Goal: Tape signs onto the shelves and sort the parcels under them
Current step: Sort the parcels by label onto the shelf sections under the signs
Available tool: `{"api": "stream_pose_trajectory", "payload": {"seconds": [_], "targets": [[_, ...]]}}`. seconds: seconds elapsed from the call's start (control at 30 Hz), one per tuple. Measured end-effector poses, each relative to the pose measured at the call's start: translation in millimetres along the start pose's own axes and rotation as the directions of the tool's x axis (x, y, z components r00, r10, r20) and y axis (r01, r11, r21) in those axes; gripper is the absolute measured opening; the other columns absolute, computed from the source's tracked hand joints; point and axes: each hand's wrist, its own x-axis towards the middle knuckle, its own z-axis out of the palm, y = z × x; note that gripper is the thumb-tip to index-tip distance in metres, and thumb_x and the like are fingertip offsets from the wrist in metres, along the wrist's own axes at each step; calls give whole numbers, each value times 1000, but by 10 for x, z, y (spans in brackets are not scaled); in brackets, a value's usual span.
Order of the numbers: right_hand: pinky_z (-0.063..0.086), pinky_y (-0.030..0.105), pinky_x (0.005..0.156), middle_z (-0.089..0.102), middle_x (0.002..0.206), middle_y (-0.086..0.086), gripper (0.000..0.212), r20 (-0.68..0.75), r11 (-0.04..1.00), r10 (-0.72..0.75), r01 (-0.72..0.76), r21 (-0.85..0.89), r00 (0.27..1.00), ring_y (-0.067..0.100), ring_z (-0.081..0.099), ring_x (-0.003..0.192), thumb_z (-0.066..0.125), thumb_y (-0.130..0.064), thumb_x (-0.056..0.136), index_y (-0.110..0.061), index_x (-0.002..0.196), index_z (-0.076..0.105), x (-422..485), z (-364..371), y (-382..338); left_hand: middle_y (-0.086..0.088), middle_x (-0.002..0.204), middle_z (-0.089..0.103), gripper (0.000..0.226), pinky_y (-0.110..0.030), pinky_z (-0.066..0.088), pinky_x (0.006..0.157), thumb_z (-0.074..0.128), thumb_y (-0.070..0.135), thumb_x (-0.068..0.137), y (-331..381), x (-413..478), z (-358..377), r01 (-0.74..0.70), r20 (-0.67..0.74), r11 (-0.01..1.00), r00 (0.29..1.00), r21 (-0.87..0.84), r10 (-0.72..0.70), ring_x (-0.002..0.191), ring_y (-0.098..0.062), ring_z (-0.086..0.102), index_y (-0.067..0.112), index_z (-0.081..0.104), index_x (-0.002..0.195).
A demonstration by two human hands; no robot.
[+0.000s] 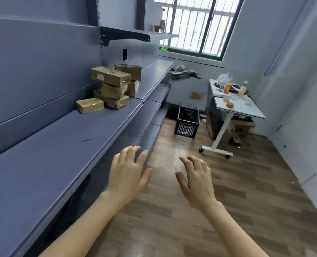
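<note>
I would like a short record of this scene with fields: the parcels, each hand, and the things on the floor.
parcels: brown parcels stacked on the grey shelf, one small box lying beside the stack
left: left hand open, fingers spread, holding nothing, by the shelf's front edge
right: right hand open, holding nothing, above the wooden floor
floor: black basket; white table with bottles on it

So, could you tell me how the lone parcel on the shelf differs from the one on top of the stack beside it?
The lone parcel lies directly on the shelf; the top parcel rests on a stack of others. The top parcel looks larger and shows a white label on its end; the lone parcel shows none. Both are brown cardboard with shiny tape.
</note>
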Motion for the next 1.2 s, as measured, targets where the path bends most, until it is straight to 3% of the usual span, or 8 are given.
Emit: {"api": "stream_pose_trajectory", "payload": {"seconds": [0.17, 0.57, 0.9, 1.2], "targets": [[51, 49, 76, 65, 105, 10, 43, 11, 997, 31, -30, -65, 999, 32, 63, 95, 42, -38, 85, -12, 112, 63, 521, 215, 311, -16, 106, 65, 51, -46, 52, 74, 39, 40, 78, -77, 699, 335, -28, 16, 1000, 999, -13, 28, 99, -36, 63, 8, 68, 105], [54, 45, 65, 68, 97, 9, 41, 125, 997, -5, 15, -78, 992, 31, 66, 85, 42, -38, 81, -14, 104, 65, 1620, 1246, 1162, -13, 100, 66, 49, -43, 52, 72, 40, 41, 75, -219, 1806, 1457, 22, 155, 1000, 988, -11, -20, 93, -34, 64, 10, 69, 99], [54, 38, 62, 67, 93, 3, 43, 156, 977, -212, 210, 27, 965, 26, 66, 82, 40, -42, 81, -17, 104, 66, 3402, 2187, 1744, -11, 102, 66, 51, -41, 53, 72, 40, 44, 77, -514, 3379, 1992, 199, 131, 972, 968, 122, -215, 96, -31, 64, 11, 68, 104], [54, 42, 68, 65, 99, 5, 43, 162, 893, -424, 382, 238, 891, 30, 64, 89, 40, -40, 85, -13, 110, 62, 4522, 2770, 1480, -13, 105, 65, 53, -44, 51, 76, 40, 44, 78, -1127, 4048, 1909, 424, -14, 873, 901, 242, -433, 100, -34, 62, 9, 68, 106]]}}
